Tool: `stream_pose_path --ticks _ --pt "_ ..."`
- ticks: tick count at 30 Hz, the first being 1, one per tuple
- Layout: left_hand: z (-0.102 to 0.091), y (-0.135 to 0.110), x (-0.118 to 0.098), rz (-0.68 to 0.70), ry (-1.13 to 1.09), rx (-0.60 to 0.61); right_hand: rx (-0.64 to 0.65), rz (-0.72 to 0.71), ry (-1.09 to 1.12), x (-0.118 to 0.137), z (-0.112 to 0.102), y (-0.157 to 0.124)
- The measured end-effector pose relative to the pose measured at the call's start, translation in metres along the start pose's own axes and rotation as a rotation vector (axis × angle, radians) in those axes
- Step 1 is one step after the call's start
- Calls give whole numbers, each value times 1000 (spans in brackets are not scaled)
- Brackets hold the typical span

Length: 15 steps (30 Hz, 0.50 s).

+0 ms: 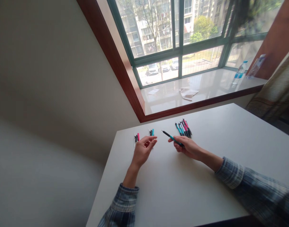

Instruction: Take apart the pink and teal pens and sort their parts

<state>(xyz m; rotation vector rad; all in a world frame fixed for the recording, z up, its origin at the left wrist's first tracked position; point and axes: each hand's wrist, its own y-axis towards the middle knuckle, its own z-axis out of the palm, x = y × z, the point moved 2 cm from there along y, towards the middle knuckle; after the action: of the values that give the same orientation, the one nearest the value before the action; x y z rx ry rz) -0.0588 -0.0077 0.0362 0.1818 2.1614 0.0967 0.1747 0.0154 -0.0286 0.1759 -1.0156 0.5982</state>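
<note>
- Two hands are ours in this view, both raised over a white bench (168,189), with plaid sleeves (232,172) at the wrists.
- Our right hand (185,146) grips a teal-and-black pen (168,135) between thumb and fingers; we see its tip pointing up and to the left, into the gap between our hands.
- Our left hand (144,150) is loosely curled, thumb and forefinger apart, and we can make out nothing held between them.
- Just beyond our left hand, and partly hidden by it, we have two small groups of pen parts: black pieces (136,138) with a pink piece (138,136) on the left, and a teal piece (153,132) beside more black ones on the right.
- Beyond our right hand, a bundle of pens (184,127) lies on the bench side by side, teal ones toward the left and pink ones toward the right.
- Past the bench we see a window ledge (168,102) carrying a sheet of paper (153,91), a crumpled cloth (188,94) and two clear bottles (239,74), with a curtain (268,90) to the right.
</note>
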Motion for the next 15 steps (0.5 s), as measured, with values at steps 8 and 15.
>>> stream_pose_path --ticks 8,15 --pt "31 -7 -12 -48 -628 134 221 105 -44 -6 18 -9" --pt "37 -9 -7 -85 -825 63 329 29 -147 -4 29 -11"
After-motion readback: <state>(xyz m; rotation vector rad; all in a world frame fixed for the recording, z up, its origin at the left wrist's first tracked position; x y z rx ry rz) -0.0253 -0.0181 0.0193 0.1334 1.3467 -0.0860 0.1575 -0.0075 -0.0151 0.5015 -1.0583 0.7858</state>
